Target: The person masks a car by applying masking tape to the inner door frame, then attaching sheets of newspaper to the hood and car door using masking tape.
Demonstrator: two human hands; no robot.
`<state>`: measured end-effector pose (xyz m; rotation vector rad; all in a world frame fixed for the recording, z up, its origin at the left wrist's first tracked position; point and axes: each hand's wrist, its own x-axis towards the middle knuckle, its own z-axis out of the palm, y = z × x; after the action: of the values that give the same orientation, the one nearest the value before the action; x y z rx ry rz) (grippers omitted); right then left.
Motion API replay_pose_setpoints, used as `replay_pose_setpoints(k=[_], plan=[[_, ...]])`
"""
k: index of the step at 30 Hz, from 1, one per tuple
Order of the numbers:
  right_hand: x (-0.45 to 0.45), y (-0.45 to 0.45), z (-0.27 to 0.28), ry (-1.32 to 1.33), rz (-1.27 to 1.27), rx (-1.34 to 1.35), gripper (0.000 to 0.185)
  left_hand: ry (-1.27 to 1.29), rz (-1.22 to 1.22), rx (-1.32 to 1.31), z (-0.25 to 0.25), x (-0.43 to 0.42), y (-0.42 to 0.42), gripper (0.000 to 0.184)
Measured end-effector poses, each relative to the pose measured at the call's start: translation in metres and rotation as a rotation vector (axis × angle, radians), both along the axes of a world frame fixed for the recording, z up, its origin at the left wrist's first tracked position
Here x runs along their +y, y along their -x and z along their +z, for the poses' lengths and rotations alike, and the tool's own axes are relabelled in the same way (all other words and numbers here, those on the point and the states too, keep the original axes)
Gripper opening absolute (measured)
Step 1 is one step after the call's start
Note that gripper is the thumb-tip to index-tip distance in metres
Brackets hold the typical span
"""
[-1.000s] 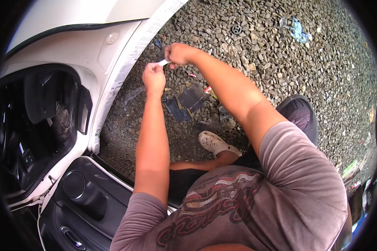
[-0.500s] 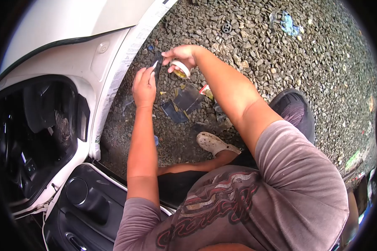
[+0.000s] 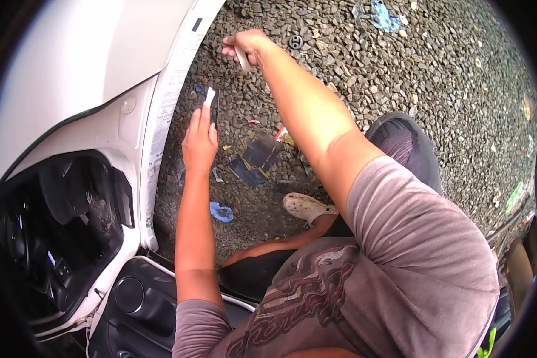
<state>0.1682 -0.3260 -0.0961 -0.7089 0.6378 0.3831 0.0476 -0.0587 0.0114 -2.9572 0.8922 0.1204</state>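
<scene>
My left hand [image 3: 200,143] is beside the white car's edge, fingers closed on a dark flat strip [image 3: 215,107]. A small white piece [image 3: 209,96] stands out past its fingertips; I cannot tell whether it is tape or a tool. My right hand [image 3: 247,45] is farther out over the gravel, apart from the left. Its fingers are closed around a roll of tape [image 3: 242,59], seen nearly edge-on. Printed paper masking [image 3: 159,122] runs along the car's edge next to my left hand.
The white car body [image 3: 77,53] stands on the left, its door [image 3: 155,310] open below. Dark sheets [image 3: 262,149], a blue scrap [image 3: 221,212] and other litter lie on the gravel. My shoe [image 3: 307,207] is close by.
My right hand has moved up and away from the left hand, carrying the tape roll. My left hand keeps the dark strip. The view has shifted a little, showing more of the blue scrap.
</scene>
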Motion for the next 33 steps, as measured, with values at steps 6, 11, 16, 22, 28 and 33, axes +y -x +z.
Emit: replay_pose_setpoints(k=[6,11,16,22,28,33], plan=[[0.0,0.013,0.02,0.071,0.803,-0.164,0.045,-0.054,-0.091,-0.066,0.003,-0.012,-0.018,0.06],[0.023,0.025,0.002,-0.028,0.762,-0.196,0.024,-0.119,-0.139,-0.053,0.009,-0.013,-0.026,0.062],[0.014,0.018,0.007,0.029,0.521,-0.23,0.016,-0.105,-0.075,-0.04,0.016,-0.026,-0.028,0.067],[-0.032,-0.01,-0.011,0.14,-0.202,-0.001,0.023,-0.072,0.064,0.124,0.021,-0.013,-0.005,0.068],[-0.025,-0.047,0.039,0.121,-0.477,-0.154,0.046,-0.076,0.054,0.209,0.001,-0.006,0.019,0.054],[-0.018,-0.06,0.051,-0.098,-0.741,-0.199,0.016,-0.038,0.028,0.214,-0.003,-0.011,0.029,0.05]])
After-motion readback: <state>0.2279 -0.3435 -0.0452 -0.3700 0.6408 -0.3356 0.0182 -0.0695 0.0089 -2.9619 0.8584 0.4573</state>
